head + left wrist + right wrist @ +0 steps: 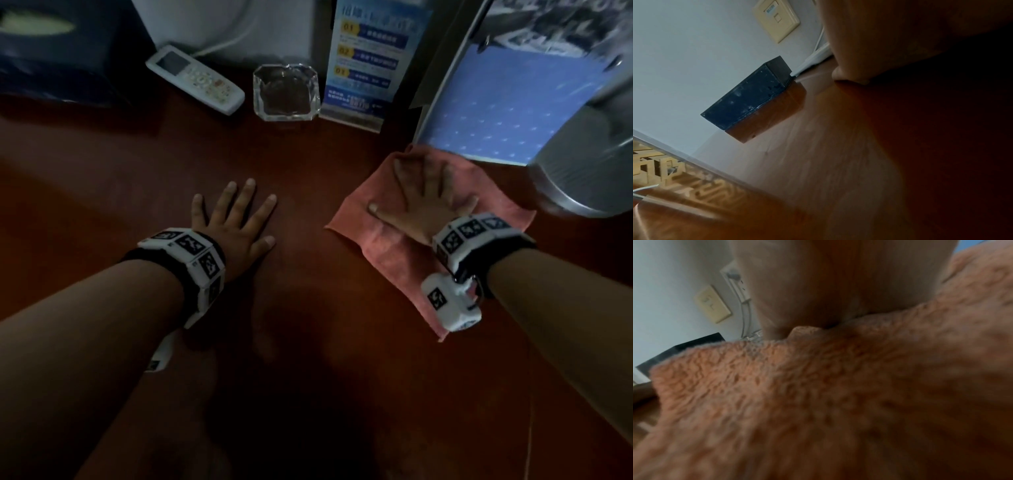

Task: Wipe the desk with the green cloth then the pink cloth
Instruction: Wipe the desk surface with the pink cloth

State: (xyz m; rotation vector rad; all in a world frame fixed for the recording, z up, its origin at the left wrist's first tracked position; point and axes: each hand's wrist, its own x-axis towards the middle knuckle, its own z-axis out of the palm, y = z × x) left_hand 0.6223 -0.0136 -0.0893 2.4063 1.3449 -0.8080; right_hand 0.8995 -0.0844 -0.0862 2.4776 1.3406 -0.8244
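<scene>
The pink cloth (380, 233) lies spread on the dark red-brown desk (308, 308) at the right. My right hand (424, 202) presses flat on it, fingers straight and splayed. The right wrist view is filled by the cloth's fluffy pile (838, 394) under my palm (838, 280). My left hand (236, 219) rests flat on the bare desk left of the cloth, fingers spread, holding nothing. In the left wrist view the palm (890, 40) sits on the wood (818, 162). No green cloth is in view.
Along the back stand a dark blue tissue box (61, 51), a white remote (195, 78), a glass ashtray (286, 92) and a blue leaflet stand (370, 61). A blue-patterned board (507, 113) and a metal object (589, 164) sit just beyond the cloth.
</scene>
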